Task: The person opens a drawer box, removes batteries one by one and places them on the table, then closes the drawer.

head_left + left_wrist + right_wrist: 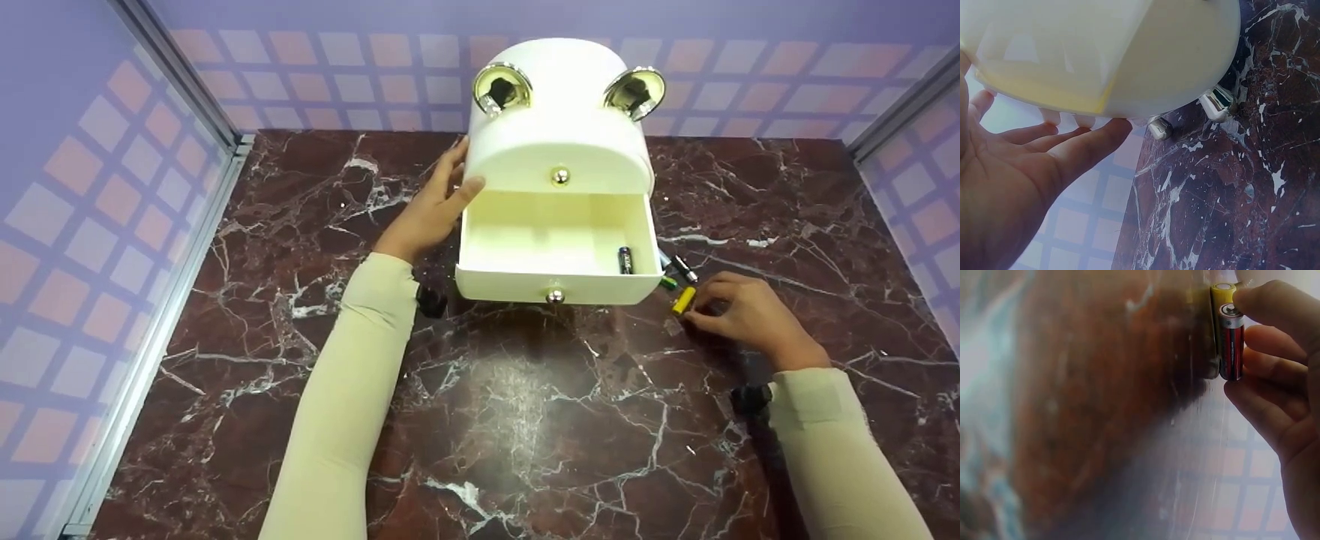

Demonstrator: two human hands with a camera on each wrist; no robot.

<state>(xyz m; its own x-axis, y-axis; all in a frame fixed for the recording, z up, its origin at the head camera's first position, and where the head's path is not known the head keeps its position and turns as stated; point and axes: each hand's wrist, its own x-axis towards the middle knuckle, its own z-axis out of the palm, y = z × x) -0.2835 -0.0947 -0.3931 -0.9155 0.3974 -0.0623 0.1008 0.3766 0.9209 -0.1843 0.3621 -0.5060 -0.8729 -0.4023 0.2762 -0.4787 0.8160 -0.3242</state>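
Observation:
A white mini drawer cabinet (559,120) has its lower drawer (517,288) pulled out. One dark battery (625,260) stands inside at the drawer's right. My left hand (431,206) rests against the cabinet's left side, fingers spread and fairly straight on the curved wall (1174,62). Beside the drawer's right front corner, my right hand (739,311) pinches a red-and-black battery (1232,343) between thumb and fingertips. A yellow battery (683,301) lies right against it. Close by are a green battery (668,283) and a black-and-silver battery (685,268).
Two shiny gold ear-shaped pieces (502,88) stick up from the cabinet's top. Round knobs (560,176) sit on the drawer fronts, and silver feet (1217,104) hold the cabinet off the dark red marbled table (525,420). Tiled panels (90,187) enclose the back and sides.

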